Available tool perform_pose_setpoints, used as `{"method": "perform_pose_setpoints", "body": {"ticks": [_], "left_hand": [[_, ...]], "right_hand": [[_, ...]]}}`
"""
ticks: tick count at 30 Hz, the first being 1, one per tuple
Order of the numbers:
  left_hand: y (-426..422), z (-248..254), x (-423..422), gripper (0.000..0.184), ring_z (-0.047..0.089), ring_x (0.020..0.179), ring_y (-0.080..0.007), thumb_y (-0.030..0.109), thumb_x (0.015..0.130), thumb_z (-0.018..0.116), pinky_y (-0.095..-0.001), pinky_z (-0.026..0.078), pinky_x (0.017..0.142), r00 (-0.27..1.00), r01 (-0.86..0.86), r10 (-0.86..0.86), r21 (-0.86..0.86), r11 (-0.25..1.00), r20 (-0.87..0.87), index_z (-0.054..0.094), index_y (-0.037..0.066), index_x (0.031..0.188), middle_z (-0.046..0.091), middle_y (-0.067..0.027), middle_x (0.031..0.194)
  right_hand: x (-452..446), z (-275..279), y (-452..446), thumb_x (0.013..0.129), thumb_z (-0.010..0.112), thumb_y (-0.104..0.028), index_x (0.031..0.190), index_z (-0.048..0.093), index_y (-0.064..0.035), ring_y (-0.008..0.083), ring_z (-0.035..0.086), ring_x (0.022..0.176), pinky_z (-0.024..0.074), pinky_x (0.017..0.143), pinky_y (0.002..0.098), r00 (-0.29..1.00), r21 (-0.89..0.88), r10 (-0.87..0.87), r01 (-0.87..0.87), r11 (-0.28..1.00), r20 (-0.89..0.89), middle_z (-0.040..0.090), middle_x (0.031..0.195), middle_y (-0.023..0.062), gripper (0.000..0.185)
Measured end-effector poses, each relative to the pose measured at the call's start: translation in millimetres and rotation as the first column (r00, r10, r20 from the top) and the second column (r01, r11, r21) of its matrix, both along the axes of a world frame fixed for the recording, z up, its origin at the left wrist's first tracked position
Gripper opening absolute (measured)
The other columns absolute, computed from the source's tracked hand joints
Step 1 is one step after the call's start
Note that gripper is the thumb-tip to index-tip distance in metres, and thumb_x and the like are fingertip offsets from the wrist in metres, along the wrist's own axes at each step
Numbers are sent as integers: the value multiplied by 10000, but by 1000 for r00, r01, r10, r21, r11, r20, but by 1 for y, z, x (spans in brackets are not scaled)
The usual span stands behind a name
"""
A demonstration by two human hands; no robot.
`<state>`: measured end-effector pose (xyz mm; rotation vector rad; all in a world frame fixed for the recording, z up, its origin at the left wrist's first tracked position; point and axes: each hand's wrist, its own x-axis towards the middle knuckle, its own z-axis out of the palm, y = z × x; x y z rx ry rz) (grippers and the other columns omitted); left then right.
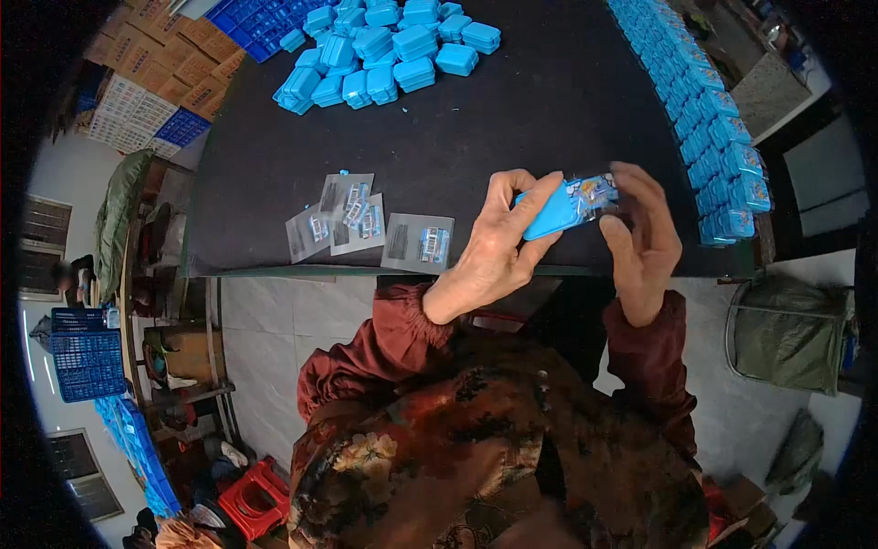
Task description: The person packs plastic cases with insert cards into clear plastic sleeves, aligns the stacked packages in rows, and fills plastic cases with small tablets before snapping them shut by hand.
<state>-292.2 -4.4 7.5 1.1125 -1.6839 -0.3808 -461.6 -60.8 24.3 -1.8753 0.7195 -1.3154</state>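
Observation:
My left hand (498, 233) is closed around a small light-blue plastic case (551, 212), thumb on top and fingers beneath. At the case's right end shows a shiny printed piece (593, 194) with colourful pictures; whether it is a sticker or a clear wrapper I cannot tell. My right hand (646, 240) curves beside that end, thumb and fingers apart. Its fingertips are near the printed piece, and contact is unclear. To the left on the black table lie several clear plastic bags (399, 249) with small blue printed labels inside.
A heap of blue cases (370, 55) lies at the back of the black table (512, 119). Stacked rows of cases with printed fronts (722, 156) line its right edge. A blue crate (251, 26) stands at the back left. A red stool (254, 499) is on the floor.

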Motion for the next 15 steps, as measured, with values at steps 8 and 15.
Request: {"method": "perform_pose_setpoints", "body": {"ticks": [8, 15], "left_hand": [[-19, -26, -22, 550, 465, 941, -272, -16, 711, 645, -332, 406, 801, 979, -199, 187, -184, 962, -81, 458, 10, 1228, 438, -157, 1044], [-20, -23, -3, 657, 479, 1053, -294, 58, 684, 698, -354, 426, 825, 989, -145, 146, -26, 989, 25, 395, 24, 1266, 457, -182, 1166]], "right_hand": [[33, -25, 8, 632, 765, -117, 1366, 182, -10, 223, 540, 967, 426, 822, 321, 963, 407, -156, 55, 912, 218, 539, 1092, 153, 943], [29, -58, -20, 652, 760, -148, 1258, 386, -2, 263, 584, 891, 448, 784, 344, 956, 121, -233, 256, 959, -179, 581, 1022, 168, 727]]}}
